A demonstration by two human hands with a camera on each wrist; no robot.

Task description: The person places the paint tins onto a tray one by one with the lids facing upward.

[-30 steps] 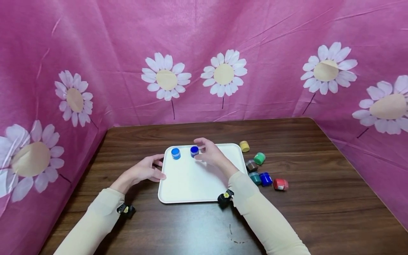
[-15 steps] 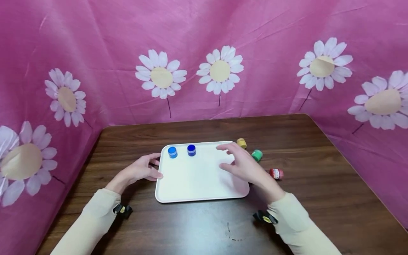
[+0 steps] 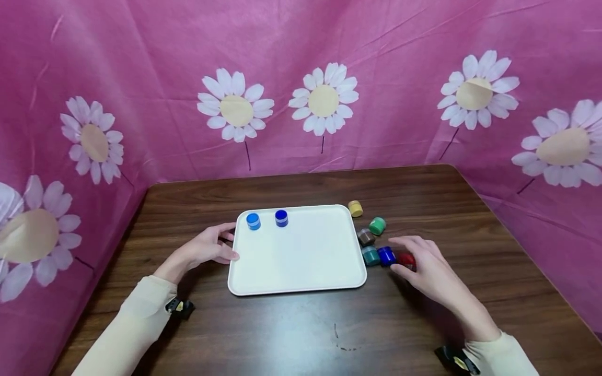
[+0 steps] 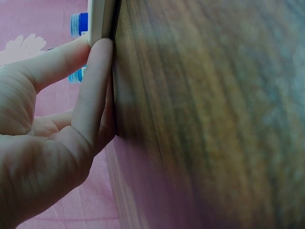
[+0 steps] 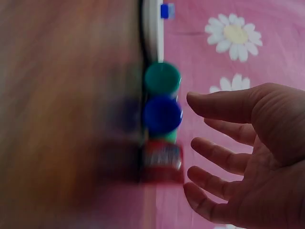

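A tray lies on a table at frame centre, with two jars on its upper-left part. Six further jars sit on the table beside the tray's right edge, right of centre. The left hand touches the tray's left edge; the right hand is at the group's right end, before a curtain across the frame's top.

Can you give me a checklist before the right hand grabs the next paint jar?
1. Left hand touching the white tray: ok.
2. Light-blue jar and dark-blue jar on the tray, apart from each other: ok.
3. Right hand holding nothing: ok.
4. Red jar fully visible from above: not ok, the right hand partly covers it.
5. Red jar's lid tight: cannot tell.
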